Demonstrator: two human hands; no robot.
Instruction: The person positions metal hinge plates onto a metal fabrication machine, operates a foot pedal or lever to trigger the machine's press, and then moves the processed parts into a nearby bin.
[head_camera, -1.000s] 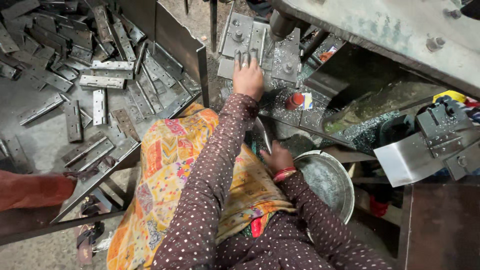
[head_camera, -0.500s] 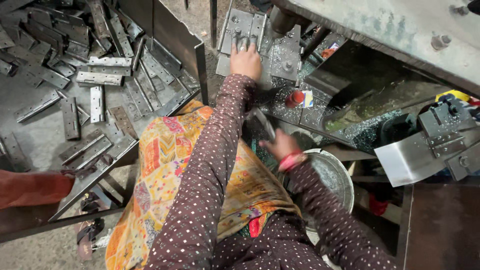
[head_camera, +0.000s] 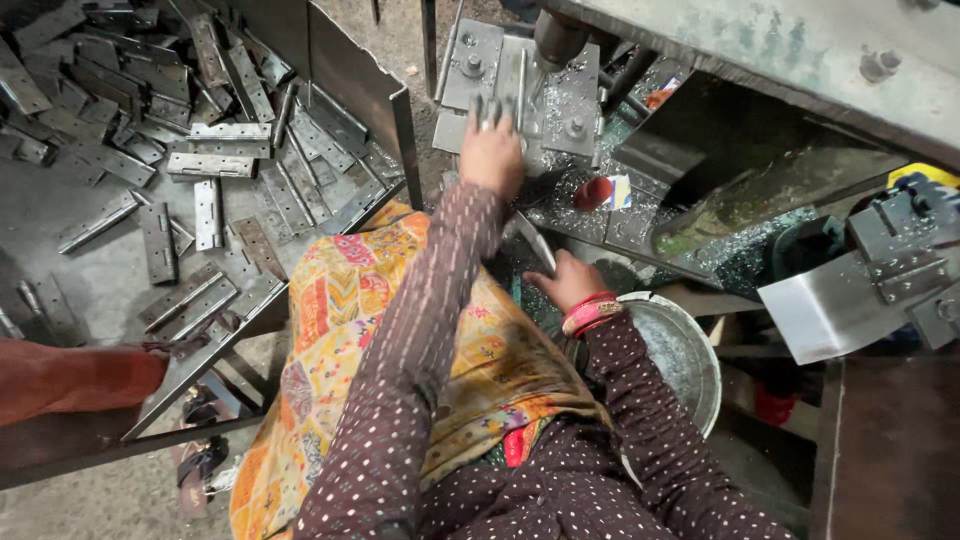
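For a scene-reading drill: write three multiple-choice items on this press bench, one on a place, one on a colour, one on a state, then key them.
1. Where does the left hand rest?
A. on the grey metal plate under the press ram
B. in the round metal basin
C. on the floor pile of hinges

2. What colour are the bangles on the right wrist?
A. green
B. red and pink
C. black

3. What is the state of the right hand?
A. flat and spread open on the cloth
B. hidden inside the basin
C. closed on a thin metal strip

Key: 1 A, the fingers lie on the metal plate beside the ram. 2 B, red and pink bands circle the wrist. 3 C, the fingers curl around the metal strip, near the basin.
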